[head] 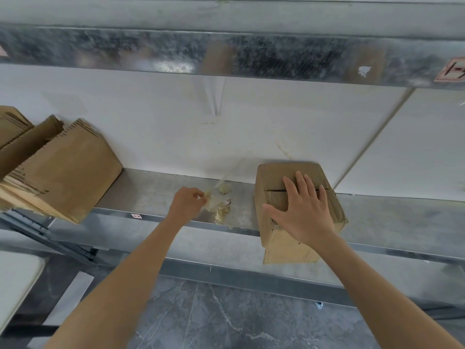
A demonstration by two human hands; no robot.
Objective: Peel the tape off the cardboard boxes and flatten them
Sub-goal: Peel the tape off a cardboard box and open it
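**Head view.** A small brown corrugated cardboard box (281, 243) stands at the right of a grey galvanised metal shelf (151, 195), its near face overhanging the shelf's front lip. The right hand (302, 212) lies flat on the box top, fingers straight and spread across the centre seam, gripping nothing. The seam shows as a bare dark slit. The left hand (187, 205), somewhat blurred, has curled fingers that appear to pinch a crumpled wad of clear yellowish tape (219, 207) lying mid-shelf, well apart from the box.

*Handling.* The box is probably light and empty, stiff along its folds but yielding on its panels. It is best taken at opposite side walls, or by a flap edge at the seam. The tape is thin, sticky and prone to cling to skin.

*Clearance.* A stack of flattened brown cardboard sheets (63, 172) fills the shelf's left end. The mottled steel upper shelf beam (226, 54) limits lifting. Open room lies mid-shelf and outward over the grey marbled floor (226, 323).
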